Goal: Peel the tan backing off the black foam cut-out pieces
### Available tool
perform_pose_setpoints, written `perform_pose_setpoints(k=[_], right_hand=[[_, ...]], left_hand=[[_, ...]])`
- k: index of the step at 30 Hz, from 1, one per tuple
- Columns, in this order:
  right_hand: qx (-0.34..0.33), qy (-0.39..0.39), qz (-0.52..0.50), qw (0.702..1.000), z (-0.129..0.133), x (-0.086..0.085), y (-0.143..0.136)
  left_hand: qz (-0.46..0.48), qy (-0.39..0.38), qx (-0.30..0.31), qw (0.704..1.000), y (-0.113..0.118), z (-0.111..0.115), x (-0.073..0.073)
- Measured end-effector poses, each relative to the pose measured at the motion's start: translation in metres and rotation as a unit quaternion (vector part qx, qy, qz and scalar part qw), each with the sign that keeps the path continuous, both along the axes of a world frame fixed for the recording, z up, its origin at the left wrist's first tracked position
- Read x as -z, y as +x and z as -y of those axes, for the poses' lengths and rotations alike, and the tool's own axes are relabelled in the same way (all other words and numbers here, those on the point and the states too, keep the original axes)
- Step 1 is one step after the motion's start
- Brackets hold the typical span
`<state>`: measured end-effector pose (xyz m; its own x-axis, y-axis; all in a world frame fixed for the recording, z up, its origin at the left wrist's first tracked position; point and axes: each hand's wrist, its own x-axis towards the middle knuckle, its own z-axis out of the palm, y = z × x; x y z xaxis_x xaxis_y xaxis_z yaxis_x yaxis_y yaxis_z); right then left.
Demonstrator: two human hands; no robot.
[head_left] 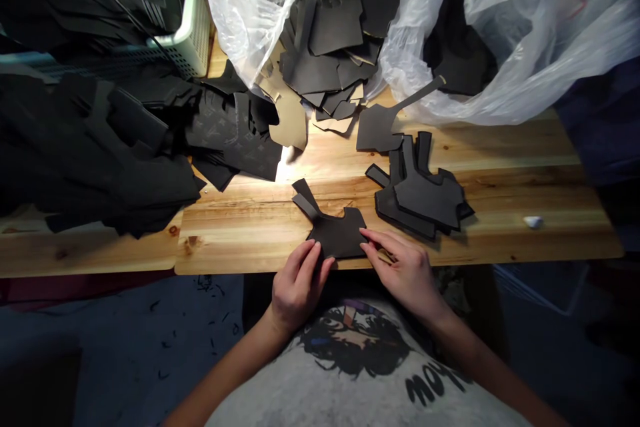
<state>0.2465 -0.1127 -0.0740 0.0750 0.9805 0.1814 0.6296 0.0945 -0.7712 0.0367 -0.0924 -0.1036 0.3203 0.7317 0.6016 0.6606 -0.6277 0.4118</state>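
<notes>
A black leather-like cut piece (pixel 337 235) with two strap-like tabs at its upper left lies at the front edge of the wooden table. My left hand (pixel 299 280) pinches its lower left corner between thumb and fingers. At its right edge, my right hand (pixel 400 270) grips it with thumb and forefinger. A small tan bit (pixel 385 256) shows under the right hand's fingers; I cannot make out what it is. Just right of the hands sits a small stack of similar black pieces (pixel 427 193). Behind that stack lies a single black piece (pixel 377 127) with a long strap.
Heaps of black pieces (pixel 100 147) cover the left side, near a pale plastic basket (pixel 193 33). Clear plastic bags (pixel 425 33) and a pile of black and tan pieces (pixel 330 73) stand at the back. A small white lump (pixel 533 221) lies at the right on the wooden table (pixel 520 173).
</notes>
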Motion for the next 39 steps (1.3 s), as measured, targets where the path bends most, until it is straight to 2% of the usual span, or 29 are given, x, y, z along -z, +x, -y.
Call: perform_pose_setpoints(k=[12, 15, 18, 22, 28, 33, 36, 39], right_hand=[[-0.014, 0.011, 0.039, 0.999, 0.004, 0.003, -0.001], [-0.016, 0.019, 0.13, 0.991, 0.006, 0.0, -0.003], [-0.01, 0.012, 0.251, 0.968, 0.006, -0.006, -0.003], [-0.034, 0.007, 0.305, 0.952, 0.004, -0.012, 0.001], [-0.052, 0.012, 0.311, 0.949, 0.002, -0.012, 0.002], [-0.068, -0.018, 0.27, 0.96, -0.006, -0.018, 0.007], [-0.074, -0.031, 0.168, 0.983, -0.028, -0.029, 0.003], [-0.062, -0.049, 0.072, 0.994, -0.065, -0.037, -0.013]], left_hand=[[-0.023, -0.041, 0.013, 0.999, 0.001, -0.001, -0.01], [-0.029, -0.049, 0.013, 0.998, 0.002, -0.001, -0.012], [-0.045, -0.054, 0.015, 0.997, 0.003, 0.0, -0.014], [-0.083, -0.057, 0.028, 0.994, 0.003, 0.0, -0.017], [-0.145, -0.054, 0.05, 0.987, 0.003, -0.002, -0.024], [-0.206, -0.045, 0.02, 0.977, 0.001, 0.002, -0.026], [-0.206, -0.043, 0.018, 0.977, 0.0, 0.007, -0.026], [-0.193, -0.047, 0.025, 0.98, 0.0, 0.011, -0.023]])
